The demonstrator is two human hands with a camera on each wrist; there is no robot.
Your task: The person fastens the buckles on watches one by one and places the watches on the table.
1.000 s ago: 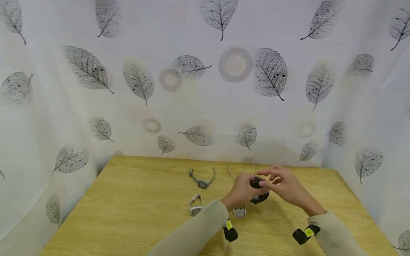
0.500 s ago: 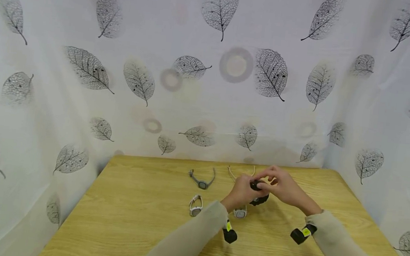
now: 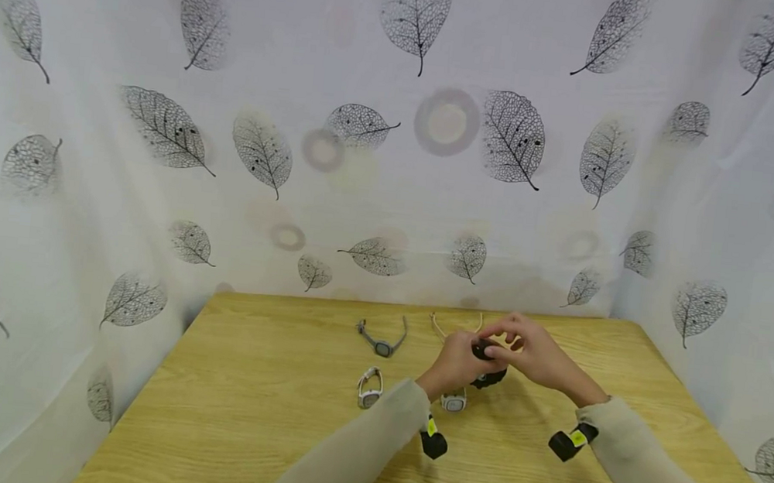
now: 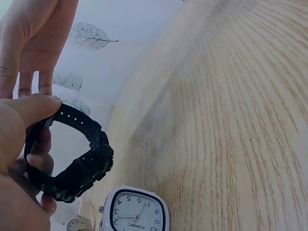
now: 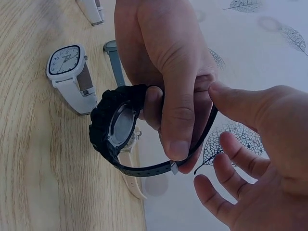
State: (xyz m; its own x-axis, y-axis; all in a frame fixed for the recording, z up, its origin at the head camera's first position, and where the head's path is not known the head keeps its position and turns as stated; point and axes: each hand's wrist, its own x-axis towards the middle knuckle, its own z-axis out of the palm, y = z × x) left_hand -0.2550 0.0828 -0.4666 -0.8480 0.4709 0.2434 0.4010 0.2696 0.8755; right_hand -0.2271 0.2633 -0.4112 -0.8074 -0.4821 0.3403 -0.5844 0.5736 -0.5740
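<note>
Held above the pale wood-grain table (image 3: pixel 237 421), a bulky black watch with a perforated, rubbery strap (image 4: pixel 83 174) is gripped by the left hand (image 3: pixel 452 360), thumb outside and fingers inside the loop, apparently to steady it while the right hand (image 3: pixel 538 355) narrowly pinches the strap. Below, a white square-cased analogue watch (image 3: pixel 454 401) and second white watch (image 3: pixel 369 398) face the person, presumably for viewing. Beyond lie a slim grey watch (image 3: pixel 383 348) and partly hidden cream-strapped round watch (image 4: pixel 78 224), before a white leaf-printed curtain (image 3: pixel 391 195).
</note>
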